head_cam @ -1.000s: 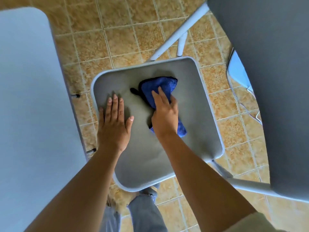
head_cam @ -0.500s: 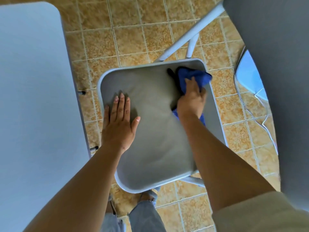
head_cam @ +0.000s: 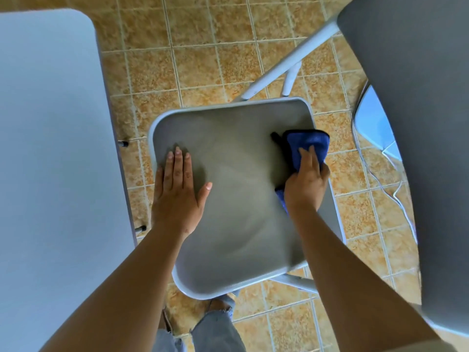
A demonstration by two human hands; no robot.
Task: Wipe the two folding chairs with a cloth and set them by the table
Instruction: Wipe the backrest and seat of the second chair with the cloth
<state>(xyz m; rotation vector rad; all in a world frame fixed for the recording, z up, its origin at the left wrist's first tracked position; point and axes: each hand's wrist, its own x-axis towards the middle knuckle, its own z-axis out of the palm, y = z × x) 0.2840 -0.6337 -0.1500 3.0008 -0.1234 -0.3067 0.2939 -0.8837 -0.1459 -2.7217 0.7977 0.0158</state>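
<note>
A grey folding chair seat (head_cam: 241, 199) lies below me, its grey backrest (head_cam: 418, 123) filling the right side of the view. My left hand (head_cam: 177, 194) rests flat on the seat's left part, fingers straight. My right hand (head_cam: 307, 184) grips a bunched blue cloth (head_cam: 309, 142) and holds it against the seat's right edge, near the far right corner. Part of the cloth sticks out under my wrist. Only one chair is in view.
A white table (head_cam: 50, 148) takes up the left side, close beside the chair. The chair's white frame tube (head_cam: 291, 57) crosses the tiled floor beyond the seat. A pale blue object (head_cam: 375, 128) with a white cable (head_cam: 398, 194) lies on the floor at right. My legs (head_cam: 215, 331) stand in front of the seat.
My right hand slid the cloth from the seat's middle to its far right corner, then a little back along the right edge. My left hand stayed flat in place.
</note>
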